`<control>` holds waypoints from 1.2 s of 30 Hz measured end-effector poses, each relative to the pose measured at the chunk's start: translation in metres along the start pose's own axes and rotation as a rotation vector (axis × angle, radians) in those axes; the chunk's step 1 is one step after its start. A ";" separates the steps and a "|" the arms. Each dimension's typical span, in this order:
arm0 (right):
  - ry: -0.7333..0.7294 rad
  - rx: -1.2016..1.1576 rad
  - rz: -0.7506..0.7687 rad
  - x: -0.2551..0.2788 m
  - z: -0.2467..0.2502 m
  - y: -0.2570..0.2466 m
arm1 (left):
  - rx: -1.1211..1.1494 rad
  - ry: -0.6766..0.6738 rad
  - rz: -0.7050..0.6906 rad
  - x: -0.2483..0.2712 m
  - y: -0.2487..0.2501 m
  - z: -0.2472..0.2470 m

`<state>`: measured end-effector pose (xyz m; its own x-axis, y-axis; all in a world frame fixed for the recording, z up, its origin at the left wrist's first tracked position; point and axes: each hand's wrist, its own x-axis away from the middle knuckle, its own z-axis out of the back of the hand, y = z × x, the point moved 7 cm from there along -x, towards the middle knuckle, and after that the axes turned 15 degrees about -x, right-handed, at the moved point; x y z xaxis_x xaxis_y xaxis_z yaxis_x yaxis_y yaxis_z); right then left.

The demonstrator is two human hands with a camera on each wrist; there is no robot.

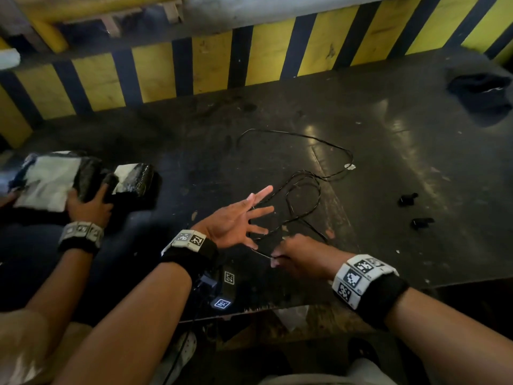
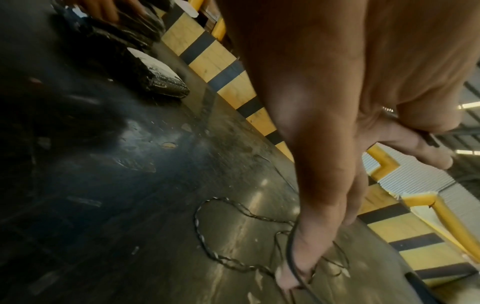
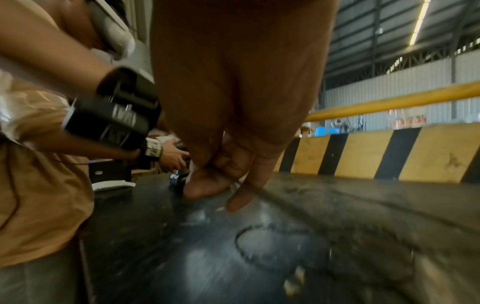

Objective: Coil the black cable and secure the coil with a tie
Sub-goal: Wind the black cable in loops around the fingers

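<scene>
A: Where is the thin black cable (image 1: 302, 190) seen?

B: It is laid in loose loops on the dark scuffed surface (image 1: 388, 162), with one strand run out toward the far side, where a small pale tag is seen on it. The near strands are passed across the spread fingers (image 1: 261, 209) of the left hand (image 1: 233, 226).

A: How are the hands held?

B: The left hand is held wide open, palm up, fingers straight and splayed; nothing is gripped by it. The right hand (image 1: 294, 257) is curled, and a strand of the cable is pinched between thumb and fingertips near the surface's front edge. In the right wrist view the pinch is shown close up, though the cable there is blurred.

A: What cannot be made out?

B: Which end of the cable is held cannot be told. Two small black pieces (image 1: 416, 209) are seen to the right on the surface; what they are is not clear. A dark bundle (image 1: 480, 90) at the far right corner is partly cut off.

A: Anything else?

B: A second person's hand (image 1: 88, 207) is rested on black-wrapped packages (image 1: 83, 179) at the left, and a yellow-and-black striped barrier (image 1: 249, 56) is set behind.
</scene>
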<state>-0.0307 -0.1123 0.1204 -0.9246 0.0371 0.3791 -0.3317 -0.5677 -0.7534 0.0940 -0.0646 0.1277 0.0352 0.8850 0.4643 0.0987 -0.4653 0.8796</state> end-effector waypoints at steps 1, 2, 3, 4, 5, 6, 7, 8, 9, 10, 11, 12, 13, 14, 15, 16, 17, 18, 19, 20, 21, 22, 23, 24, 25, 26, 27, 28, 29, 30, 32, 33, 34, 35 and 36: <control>0.001 0.021 -0.016 0.002 0.010 -0.006 | -0.008 -0.007 0.021 0.001 -0.006 -0.001; 0.008 0.045 -0.025 0.005 0.020 -0.012 | -0.016 -0.017 0.040 0.001 -0.011 -0.002; 0.023 0.069 -0.030 0.008 0.032 -0.018 | -0.022 -0.028 0.057 0.001 -0.015 -0.004; 0.042 0.092 -0.035 0.010 0.043 -0.025 | -0.031 -0.040 0.073 0.001 -0.019 -0.006; 0.060 0.111 -0.037 0.012 0.054 -0.032 | -0.045 -0.052 0.091 0.001 -0.022 -0.008; 0.078 0.133 -0.029 0.013 0.064 -0.039 | -0.061 -0.059 0.110 0.001 -0.024 -0.011; 0.100 0.160 -0.018 0.014 0.074 -0.046 | -0.069 -0.063 0.130 0.000 -0.027 -0.013; 0.120 0.181 -0.009 0.014 0.082 -0.053 | -0.069 -0.066 0.153 0.000 -0.029 -0.016; 0.139 0.204 0.007 0.013 0.091 -0.060 | -0.063 -0.072 0.170 0.000 -0.030 -0.019; 0.155 0.232 0.030 0.012 0.098 -0.066 | -0.054 -0.084 0.173 0.000 -0.030 -0.023; 0.172 0.260 0.053 0.011 0.106 -0.071 | -0.051 -0.102 0.166 -0.001 -0.029 -0.028; 0.196 0.274 0.073 0.010 0.113 -0.075 | -0.056 -0.124 0.159 -0.001 -0.028 -0.032; 0.221 0.278 0.084 0.007 0.121 -0.076 | -0.057 -0.148 0.157 0.000 -0.027 -0.037; 0.243 0.274 0.092 0.005 0.128 -0.076 | -0.051 -0.168 0.161 0.000 -0.028 -0.040; 0.255 0.266 0.091 0.002 0.133 -0.074 | -0.035 -0.183 0.162 0.000 -0.028 -0.043; 0.264 0.261 0.099 -0.001 0.137 -0.073 | -0.016 -0.197 0.160 0.001 -0.028 -0.045; 0.274 0.255 0.111 -0.003 0.140 -0.073 | 0.002 -0.210 0.156 0.002 -0.028 -0.046; 0.281 0.251 0.123 -0.005 0.141 -0.072 | 0.016 -0.219 0.148 0.003 -0.028 -0.048; 0.287 0.248 0.133 -0.007 0.142 -0.072 | 0.032 -0.225 0.138 0.005 -0.027 -0.051; 0.295 0.245 0.141 -0.009 0.143 -0.071 | 0.054 -0.230 0.128 0.006 -0.026 -0.053; 0.303 0.239 0.151 -0.011 0.143 -0.070 | 0.079 -0.234 0.117 0.008 -0.025 -0.055; 0.309 0.228 0.160 -0.012 0.144 -0.068 | 0.104 -0.236 0.106 0.009 -0.024 -0.056; 0.311 0.216 0.165 -0.012 0.144 -0.066 | 0.123 -0.240 0.096 0.011 -0.023 -0.057; 0.311 0.205 0.170 -0.013 0.144 -0.063 | 0.134 -0.248 0.087 0.012 -0.022 -0.059; 0.312 0.194 0.172 -0.013 0.144 -0.060 | 0.137 -0.265 0.080 0.014 -0.021 -0.060; 0.316 0.183 0.175 -0.013 0.143 -0.057 | 0.132 -0.285 0.077 0.016 -0.020 -0.063; 0.324 0.169 0.179 -0.014 0.143 -0.054 | 0.122 -0.305 0.078 0.017 -0.019 -0.066; 0.337 0.153 0.187 -0.015 0.143 -0.051 | 0.113 -0.326 0.077 0.019 -0.017 -0.069; 0.354 0.141 0.191 -0.016 0.144 -0.048 | 0.109 -0.348 0.071 0.020 -0.015 -0.071; 0.370 0.128 0.184 -0.017 0.145 -0.043 | 0.113 -0.365 0.059 0.021 -0.012 -0.073; 0.386 0.075 0.158 -0.017 0.146 -0.031 | 0.134 -0.383 0.027 0.022 -0.003 -0.076; 0.395 0.019 0.138 -0.017 0.146 -0.022 | 0.144 -0.388 0.007 0.023 0.001 -0.076; 0.404 -0.048 0.115 -0.015 0.144 -0.014 | 0.151 -0.396 -0.015 0.023 0.006 -0.076; 0.407 -0.109 0.096 -0.014 0.141 -0.005 | 0.156 -0.406 -0.040 0.024 0.012 -0.076; 0.407 -0.165 0.070 -0.013 0.136 0.005 | 0.161 -0.409 -0.065 0.024 0.018 -0.075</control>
<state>0.0051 -0.2272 0.1845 -0.9331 0.3433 0.1069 -0.2610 -0.4423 -0.8581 0.0218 -0.0523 0.1625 0.4111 0.8606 0.3008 0.2661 -0.4288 0.8633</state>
